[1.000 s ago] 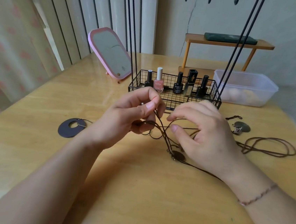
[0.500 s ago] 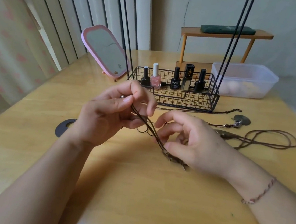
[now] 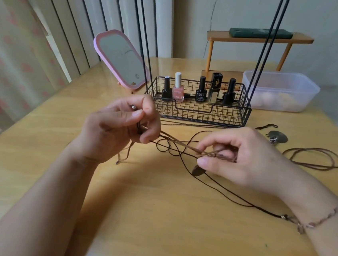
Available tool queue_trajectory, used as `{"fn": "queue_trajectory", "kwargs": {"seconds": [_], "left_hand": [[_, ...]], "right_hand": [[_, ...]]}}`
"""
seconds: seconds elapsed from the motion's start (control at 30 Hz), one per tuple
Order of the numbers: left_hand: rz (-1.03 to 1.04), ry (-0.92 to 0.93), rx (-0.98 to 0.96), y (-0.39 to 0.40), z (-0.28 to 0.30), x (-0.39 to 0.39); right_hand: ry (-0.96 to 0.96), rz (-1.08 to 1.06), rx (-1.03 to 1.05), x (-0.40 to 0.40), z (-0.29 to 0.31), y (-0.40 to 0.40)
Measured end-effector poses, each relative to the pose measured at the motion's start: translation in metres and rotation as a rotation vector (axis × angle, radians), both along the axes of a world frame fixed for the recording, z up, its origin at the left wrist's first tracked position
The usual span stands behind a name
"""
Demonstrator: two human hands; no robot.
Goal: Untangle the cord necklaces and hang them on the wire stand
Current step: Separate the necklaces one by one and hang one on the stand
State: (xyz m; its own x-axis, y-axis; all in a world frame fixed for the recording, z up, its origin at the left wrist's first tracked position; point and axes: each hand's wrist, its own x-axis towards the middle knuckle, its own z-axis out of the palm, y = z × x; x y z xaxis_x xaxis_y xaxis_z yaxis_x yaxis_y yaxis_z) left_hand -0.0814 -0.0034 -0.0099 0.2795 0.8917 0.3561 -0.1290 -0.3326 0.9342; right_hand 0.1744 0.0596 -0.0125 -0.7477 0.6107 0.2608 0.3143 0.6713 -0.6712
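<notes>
Your hands have drawn apart since half a second ago: the left has slid toward the left edge of the surface, the right has stayed near the middle, and the strands between them now run taut instead of bunched. Your left hand (image 3: pixel 118 128) pinches a bundle of cord ends between thumb and curled fingers, a small metal bead showing above the thumb. Your right hand (image 3: pixel 242 156) pinches the light brown cord (image 3: pixel 180 144) at the knot, fingertips closed on it. The dark cord (image 3: pixel 230 193) loops around that strand, carries a small pendant (image 3: pixel 197 171) just below your right thumb, and trails toward the near right corner under your wrist.

The risk lies in the pull. Keep tensioning and the small loops (image 3: pixel 164 147) between your hands will likely cinch tight instead of opening. The dark cord also lies under your right forearm, so a lift could snag it on your bracelet (image 3: pixel 321 217). Loose ends (image 3: pixel 122 156) dangling from your left hand may slip back through a loop.

The wire stand (image 3: pixel 199 110) sits at the far middle of the surface; a second coiled necklace (image 3: pixel 315 158) lies near the right edge, not yet hung.
</notes>
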Motion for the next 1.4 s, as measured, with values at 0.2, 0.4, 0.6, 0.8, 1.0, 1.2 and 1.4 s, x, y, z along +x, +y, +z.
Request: {"fn": "queue_trajectory", "kwargs": {"seconds": [0.2,0.4,0.6,0.8,1.0,1.2,1.4], "left_hand": [[0.012,0.062,-0.010,0.002,-0.002,-0.001],[0.023,0.084,-0.025,0.002,-0.003,-0.002],[0.009,0.144,-0.036,0.003,-0.004,-0.003],[0.061,0.192,-0.030,0.005,-0.007,-0.004],[0.158,0.189,0.093,0.007,-0.005,-0.002],[0.125,0.105,0.113,0.008,-0.008,-0.002],[0.018,0.057,0.030,0.007,-0.010,0.002]], "right_hand": [[0.222,0.007,0.070,0.004,0.000,0.003],[0.378,0.033,0.084,0.009,0.000,0.009],[0.386,-0.108,0.124,0.007,-0.004,0.012],[0.331,-0.164,0.148,0.007,-0.004,0.011],[0.342,-0.245,0.163,0.009,-0.004,0.013],[0.482,-0.220,0.153,0.012,0.000,0.017],[0.664,-0.210,-0.005,0.021,0.007,0.024]]}}
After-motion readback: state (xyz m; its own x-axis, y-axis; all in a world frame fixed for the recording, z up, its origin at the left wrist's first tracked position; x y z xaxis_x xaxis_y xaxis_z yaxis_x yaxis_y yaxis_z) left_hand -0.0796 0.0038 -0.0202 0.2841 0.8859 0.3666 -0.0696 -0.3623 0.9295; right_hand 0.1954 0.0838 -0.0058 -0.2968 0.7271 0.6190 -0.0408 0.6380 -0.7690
